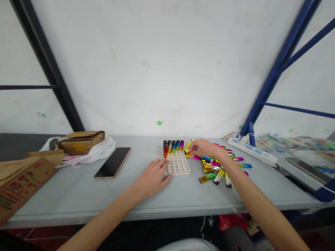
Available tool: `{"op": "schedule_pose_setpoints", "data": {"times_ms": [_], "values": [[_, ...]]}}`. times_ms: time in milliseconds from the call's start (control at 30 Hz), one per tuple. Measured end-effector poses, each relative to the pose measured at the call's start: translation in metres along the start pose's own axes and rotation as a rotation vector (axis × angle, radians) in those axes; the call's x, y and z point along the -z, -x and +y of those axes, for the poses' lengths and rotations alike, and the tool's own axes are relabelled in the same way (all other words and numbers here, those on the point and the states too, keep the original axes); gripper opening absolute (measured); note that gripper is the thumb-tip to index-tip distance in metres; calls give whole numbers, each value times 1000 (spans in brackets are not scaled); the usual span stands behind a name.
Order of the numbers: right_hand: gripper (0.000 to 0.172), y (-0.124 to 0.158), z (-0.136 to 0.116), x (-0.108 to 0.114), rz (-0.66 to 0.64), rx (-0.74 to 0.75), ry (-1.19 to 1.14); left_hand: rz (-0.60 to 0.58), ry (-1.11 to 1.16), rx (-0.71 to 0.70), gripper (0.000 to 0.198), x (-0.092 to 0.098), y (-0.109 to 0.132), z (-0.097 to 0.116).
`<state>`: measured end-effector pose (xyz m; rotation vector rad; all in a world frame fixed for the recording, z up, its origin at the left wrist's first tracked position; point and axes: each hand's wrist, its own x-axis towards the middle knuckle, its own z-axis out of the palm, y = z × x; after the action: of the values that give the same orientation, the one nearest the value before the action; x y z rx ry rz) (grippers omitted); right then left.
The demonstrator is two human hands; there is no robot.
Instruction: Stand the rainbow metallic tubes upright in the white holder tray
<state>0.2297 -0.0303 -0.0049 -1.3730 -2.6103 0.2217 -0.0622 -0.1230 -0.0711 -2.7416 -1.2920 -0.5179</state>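
Note:
A white tray with rows of round holes lies on the table before me. Several colourful lighters stand upright along its back row, and one red lighter is at the left. My left hand rests at the tray's left edge, fingers stretched out and thumb apart, holding nothing. To the right of the tray, my right hand reaches over a loose pile of shiny lighters. Its fingers are bent in a pinch, with a bit of blue lighter showing at the fingertips; the rest is hidden.
A phone lies left of the tray. Farther left are a cardboard box on a white plastic bag and an open carton. At the right stand a power strip and a blue frame post. A white wall closes the back.

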Motion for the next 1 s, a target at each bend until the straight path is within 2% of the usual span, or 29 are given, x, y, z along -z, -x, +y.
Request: {"op": "schedule_pose_setpoints", "data": {"times_ms": [67, 200, 367, 600, 700, 800, 900, 1000], "values": [[13, 8, 4, -14, -41, -28, 63, -10, -6, 3, 51, 1, 0, 1], [14, 14, 3, -32, -7, -33, 116, -3, -20, 0, 51, 0, 0, 0], [27, 17, -2, -21, 84, -33, 55, 16, -21, -6, 50, -2, 0, -1], [43, 1, -9, -6, 363, -85, -516, -5, -28, 4, 49, 2, 0, 0], [43, -10, -19, -9, 476, -102, -727, -8, -27, 2, 49, 2, 0, 0], [46, -17, -30, -18, 569, -96, -836, -1, -22, -4, 48, 1, 0, 0], [49, -19, -43, -31, 552, -73, -975, 0, -26, -7, 48, 1, 0, -1], [46, -17, -53, -40, 425, 3, -1208, 5, -30, -10, 48, 1, 0, -1]]}}
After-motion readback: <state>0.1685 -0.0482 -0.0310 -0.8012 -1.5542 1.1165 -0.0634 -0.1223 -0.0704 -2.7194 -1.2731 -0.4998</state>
